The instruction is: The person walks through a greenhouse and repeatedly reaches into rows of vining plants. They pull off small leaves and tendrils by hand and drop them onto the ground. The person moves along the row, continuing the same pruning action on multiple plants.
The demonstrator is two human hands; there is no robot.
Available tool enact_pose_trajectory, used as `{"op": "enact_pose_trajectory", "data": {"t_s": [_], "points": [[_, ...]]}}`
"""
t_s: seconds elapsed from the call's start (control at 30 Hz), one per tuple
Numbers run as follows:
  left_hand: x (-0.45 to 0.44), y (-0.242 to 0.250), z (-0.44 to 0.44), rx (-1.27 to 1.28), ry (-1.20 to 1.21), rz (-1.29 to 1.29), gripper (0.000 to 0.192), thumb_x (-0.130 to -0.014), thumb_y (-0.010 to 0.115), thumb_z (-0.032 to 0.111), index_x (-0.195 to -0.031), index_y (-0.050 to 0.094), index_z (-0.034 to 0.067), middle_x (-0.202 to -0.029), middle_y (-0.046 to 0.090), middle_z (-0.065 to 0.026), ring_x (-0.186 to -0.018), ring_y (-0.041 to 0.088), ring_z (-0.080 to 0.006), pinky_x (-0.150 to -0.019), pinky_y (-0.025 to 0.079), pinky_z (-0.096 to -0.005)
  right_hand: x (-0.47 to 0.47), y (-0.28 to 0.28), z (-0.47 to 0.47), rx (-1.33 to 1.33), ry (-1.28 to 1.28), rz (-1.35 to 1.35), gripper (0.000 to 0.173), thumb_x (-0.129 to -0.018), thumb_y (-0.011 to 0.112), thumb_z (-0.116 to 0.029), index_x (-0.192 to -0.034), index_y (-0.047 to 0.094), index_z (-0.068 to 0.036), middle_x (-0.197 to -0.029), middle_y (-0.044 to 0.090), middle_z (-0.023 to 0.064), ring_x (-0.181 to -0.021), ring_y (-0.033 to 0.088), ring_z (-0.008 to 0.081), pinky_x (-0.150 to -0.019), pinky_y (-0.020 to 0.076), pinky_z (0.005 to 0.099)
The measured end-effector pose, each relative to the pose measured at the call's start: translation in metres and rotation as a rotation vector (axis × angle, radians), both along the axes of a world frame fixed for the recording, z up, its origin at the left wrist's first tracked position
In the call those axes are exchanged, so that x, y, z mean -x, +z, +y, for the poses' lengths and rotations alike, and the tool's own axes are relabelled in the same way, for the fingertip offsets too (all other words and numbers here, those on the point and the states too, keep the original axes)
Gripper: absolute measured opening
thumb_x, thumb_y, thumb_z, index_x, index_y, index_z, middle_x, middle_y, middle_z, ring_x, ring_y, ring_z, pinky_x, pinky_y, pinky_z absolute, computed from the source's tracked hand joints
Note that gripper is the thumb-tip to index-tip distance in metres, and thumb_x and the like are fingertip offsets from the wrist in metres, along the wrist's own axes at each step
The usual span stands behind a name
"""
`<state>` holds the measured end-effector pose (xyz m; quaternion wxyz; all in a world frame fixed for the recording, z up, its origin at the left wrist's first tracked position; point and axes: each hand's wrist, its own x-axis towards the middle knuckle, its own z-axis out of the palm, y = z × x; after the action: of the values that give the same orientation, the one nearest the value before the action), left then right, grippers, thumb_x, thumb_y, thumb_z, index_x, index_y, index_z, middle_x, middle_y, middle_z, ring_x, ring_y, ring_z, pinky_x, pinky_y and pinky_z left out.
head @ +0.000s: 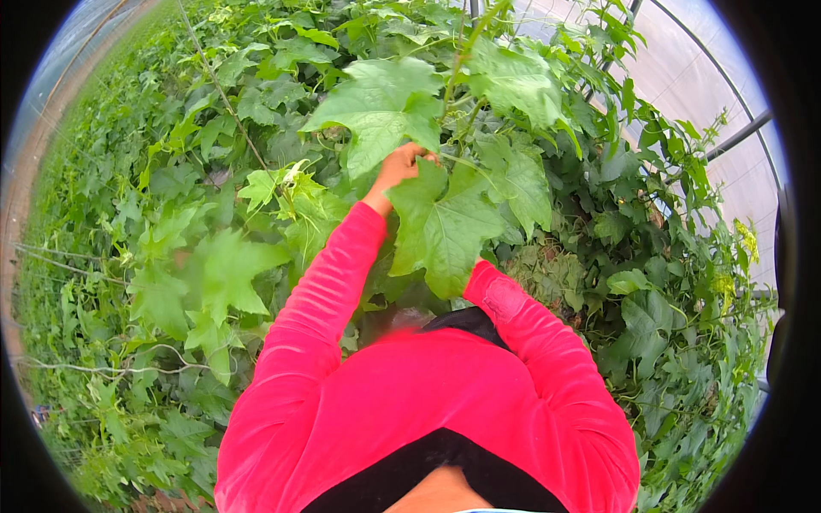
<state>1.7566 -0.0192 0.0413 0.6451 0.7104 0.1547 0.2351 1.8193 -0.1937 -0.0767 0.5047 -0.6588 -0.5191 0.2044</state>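
My left hand (405, 161) reaches up among the lobed leaves of a climbing vine, its fingers bent near a stem and partly covered by foliage. Whether they grip the stem cannot be seen. A large green leaf (442, 224) hangs just below and right of it, and another broad leaf (385, 109) spreads above. The upright vine stem (457, 74) rises behind these leaves, with thin curly tendrils around it. My right hand is hidden behind the large leaf; only a bit of skin shows at the cuff of the pink sleeve (497, 292).
Dense vines surround me on both sides. A string (224, 96) slants down at the upper left, and thin wires (115, 369) cross the lower left. At the right stand a metal greenhouse pipe (737, 138) and pale plastic sheeting (673, 83). Dry, withered foliage (548, 272) lies right of the centre.
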Motion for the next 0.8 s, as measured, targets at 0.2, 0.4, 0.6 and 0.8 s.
{"op": "enact_pose_trajectory", "data": {"t_s": [0.2,0.4,0.6,0.8], "points": [[0.008,-0.021,0.001,-0.09,0.095,-0.039,0.022,-0.092,0.057,0.017,-0.107,0.056,0.001,-0.091,0.061,-0.0011,-0.073,0.053,-0.0104,-0.064,0.046,-0.0266,-0.056,-0.016,0.048,0.225,0.042,-0.935,0.025,-0.081,0.053,-0.015,-0.102,0.063,-0.006,-0.111,0.058,0.0121,-0.113,0.049,0.0251,-0.1,0.0342,0.0411],[0.035,-0.032,0.087,-0.202,0.428,-0.083,0.006,-0.088,0.06,0.012,-0.085,0.058,0.007,-0.074,0.056,0.0031,-0.064,0.05,-0.0059,-0.056,0.04,-0.0209,-0.132,-0.011,0.051,0.521,-0.13,-1.411,0.026,-0.079,0.051,-0.016,-0.098,0.065,-0.007,-0.11,0.057,0.0137,-0.118,0.046,0.0285,-0.108,0.0239,0.0441],[0.018,-0.042,0.127,-0.001,0.425,-0.217,0.016,-0.087,0.063,0.017,-0.099,0.054,0.011,-0.076,0.053,0.0067,-0.06,0.045,-0.0023,-0.05,0.035,-0.0185,-0.172,0.01,0.055,0.638,-0.083,-1.349,0.021,-0.079,0.057,-0.026,-0.085,0.07,-0.012,-0.098,0.06,0.0118,-0.111,0.049,0.0288,-0.107,0.0242,0.0437],[-0.043,-0.067,0.092,-0.139,0.5,-0.107,0.015,-0.081,0.062,0.006,-0.094,0.055,0.009,-0.076,0.047,0.0065,-0.07,0.048,-0.0049,-0.06,0.04,-0.0214,-0.209,0.03,0.083,0.435,-0.099,-0.469,0.057,-0.081,0.067,-0.032,-0.127,0.047,-0.004,-0.116,0.054,0.02,-0.108,0.053,0.0331,-0.096,0.0391,0.0422]]}}
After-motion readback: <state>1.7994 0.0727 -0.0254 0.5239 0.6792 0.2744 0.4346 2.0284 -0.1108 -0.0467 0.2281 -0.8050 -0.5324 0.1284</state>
